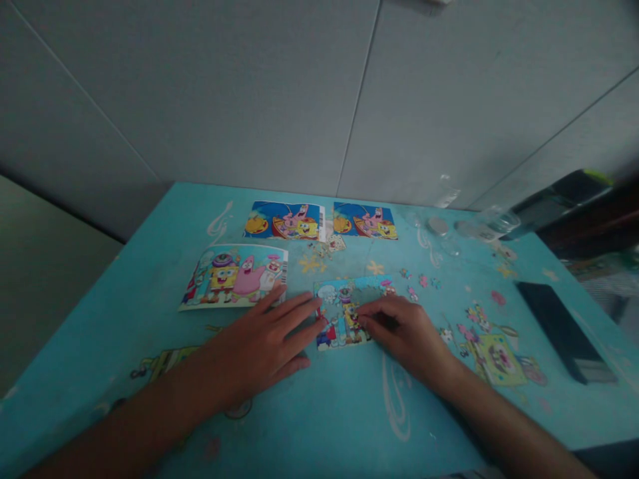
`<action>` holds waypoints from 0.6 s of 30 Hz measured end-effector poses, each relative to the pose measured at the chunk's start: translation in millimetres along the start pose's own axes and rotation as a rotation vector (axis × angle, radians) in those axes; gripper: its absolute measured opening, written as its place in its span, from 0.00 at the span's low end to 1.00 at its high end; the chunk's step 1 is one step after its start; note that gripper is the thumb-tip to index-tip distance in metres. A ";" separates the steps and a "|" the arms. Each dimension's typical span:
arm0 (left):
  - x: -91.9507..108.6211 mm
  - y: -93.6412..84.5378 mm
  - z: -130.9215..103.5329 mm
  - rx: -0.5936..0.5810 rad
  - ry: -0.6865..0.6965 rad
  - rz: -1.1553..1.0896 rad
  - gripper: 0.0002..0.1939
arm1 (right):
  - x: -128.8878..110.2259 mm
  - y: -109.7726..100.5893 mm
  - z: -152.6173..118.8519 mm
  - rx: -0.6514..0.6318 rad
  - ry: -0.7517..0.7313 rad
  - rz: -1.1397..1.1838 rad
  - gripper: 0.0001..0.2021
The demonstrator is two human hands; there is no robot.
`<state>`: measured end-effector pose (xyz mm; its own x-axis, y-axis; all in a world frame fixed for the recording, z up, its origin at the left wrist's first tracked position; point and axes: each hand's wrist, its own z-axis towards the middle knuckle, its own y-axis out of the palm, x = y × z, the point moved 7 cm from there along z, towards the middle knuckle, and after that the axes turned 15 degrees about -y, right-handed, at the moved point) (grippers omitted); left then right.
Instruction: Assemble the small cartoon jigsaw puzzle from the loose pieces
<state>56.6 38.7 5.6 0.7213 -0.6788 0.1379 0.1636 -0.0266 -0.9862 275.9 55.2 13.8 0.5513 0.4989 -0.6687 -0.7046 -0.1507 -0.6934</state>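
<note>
A partly assembled cartoon jigsaw puzzle [339,329] lies flat on the table, with a gap in its right part. My left hand [274,332] is open, its fingers spread, and the fingertips rest at the puzzle's left edge. Over the middle of the puzzle, my right hand [399,326] pinches thumb and index finger together at a small puzzle piece, mostly hidden by the fingertips. Beside my left hand is a picture sheet [239,276] with a similar scene, its lower right corner partly covered by that hand. Several loose puzzle pieces [423,281] are scattered right of the puzzle.
At the back lie a blue picture sheet [284,221] and a matching blue puzzle [364,221]. Clear plastic containers [486,229] stand at the back right. A dark flat object [564,329] lies at the right. A pale panelled wall [259,100] borders the table's [319,412] far edge.
</note>
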 end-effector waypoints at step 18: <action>1.9 -4.6 2.9 0.008 -0.006 -0.035 0.24 | -14.1 4.6 -5.3 -0.052 -0.193 -0.222 0.08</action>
<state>59.2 39.6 10.7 0.7190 -0.6731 0.1733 0.1945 -0.0446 -0.9799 267.2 42.9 18.7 0.5907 0.6768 -0.4393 -0.5498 -0.0609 -0.8331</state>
